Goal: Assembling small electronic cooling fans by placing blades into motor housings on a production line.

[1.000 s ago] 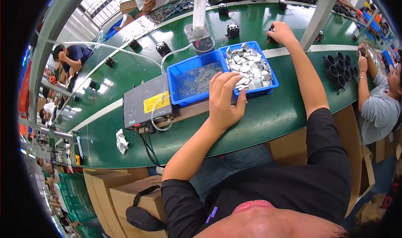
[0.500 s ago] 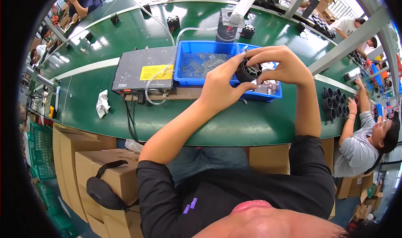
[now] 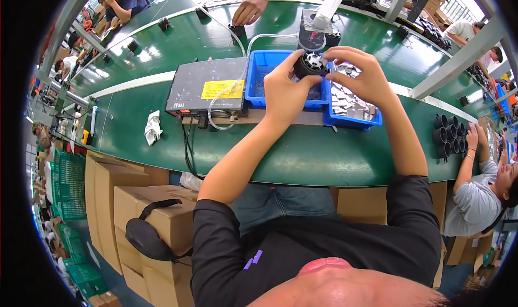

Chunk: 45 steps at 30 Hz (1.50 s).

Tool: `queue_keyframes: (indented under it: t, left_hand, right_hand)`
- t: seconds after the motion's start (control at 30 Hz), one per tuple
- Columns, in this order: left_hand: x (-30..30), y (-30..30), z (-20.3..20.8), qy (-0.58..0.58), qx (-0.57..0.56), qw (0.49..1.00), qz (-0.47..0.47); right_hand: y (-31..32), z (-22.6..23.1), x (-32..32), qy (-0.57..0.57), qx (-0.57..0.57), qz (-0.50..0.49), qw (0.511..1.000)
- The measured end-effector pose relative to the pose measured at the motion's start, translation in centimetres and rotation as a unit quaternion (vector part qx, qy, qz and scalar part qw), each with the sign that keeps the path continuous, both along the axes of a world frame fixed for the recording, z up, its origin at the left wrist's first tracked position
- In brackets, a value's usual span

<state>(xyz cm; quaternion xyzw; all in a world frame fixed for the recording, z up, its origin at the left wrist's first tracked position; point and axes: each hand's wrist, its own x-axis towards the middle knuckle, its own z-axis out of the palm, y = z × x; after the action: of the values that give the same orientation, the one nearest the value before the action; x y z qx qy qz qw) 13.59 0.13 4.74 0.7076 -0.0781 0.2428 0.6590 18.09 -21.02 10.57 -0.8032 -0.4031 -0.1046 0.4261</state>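
A black round motor housing, with silver metal parts showing inside its open top, is held above the blue bins. My left hand wraps its left side with thumb and fingers. From the right, my right hand pinches at its rim with thumb and fingertips. Beneath my hands stands the left blue bin, holding what looks like clear film scraps, partly hidden by my left hand. The right blue bin is full of small silver metal plates.
A grey control box with a yellow label and clear tubing sits left of the bins. Behind them rises a dark fixture. Another person's hand touches a housing across the belt. Black cups stand right; a crumpled white cloth lies left.
My hands have moved the housing left over the bins and tipped its open top more into view, uncovering the silver plates. Another person's hand has come in at the top. The whole view has shifted slightly.
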Motion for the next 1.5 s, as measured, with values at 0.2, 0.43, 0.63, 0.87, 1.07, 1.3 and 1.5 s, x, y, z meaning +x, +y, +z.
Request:
queue_keyframes:
  t: [0.2,0.43,0.63,0.87,1.07,1.3,1.5]
  left_hand:
    - [1.6,0.5,1.7,-0.007,-0.106,0.994,-0.036]
    - [2.0,0.4,1.9,-0.023,-0.154,0.985,-0.069]
    - [2.0,1.5,1.4,-0.021,-0.126,0.99,-0.053]
    - [1.8,2.0,2.1,-0.038,-0.101,0.994,-0.017]
    - [0.7,2.9,2.0,-0.087,0.006,0.994,0.066]
    - [-0.5,1.7,1.3,-0.068,-0.098,0.993,-0.013]
    - [-1.8,0.0,0.1,0.014,-0.092,0.994,-0.065]
  right_hand:
    - [0.6,-0.5,0.1,0.015,0.049,-0.035,0.998]
    - [0.4,-0.6,0.3,0.016,0.068,-0.018,0.997]
    - [1.0,-1.0,-0.4,0.128,0.097,0.028,0.987]
    - [1.7,-2.0,-0.1,0.196,0.176,0.13,0.956]
    - [-0.5,0.6,0.6,0.222,0.049,0.02,0.974]
    - [-3.9,-1.0,3.0,0.019,-0.37,-0.083,0.925]
    - [-3.5,-0.8,2.5,0.113,-0.34,-0.071,0.931]
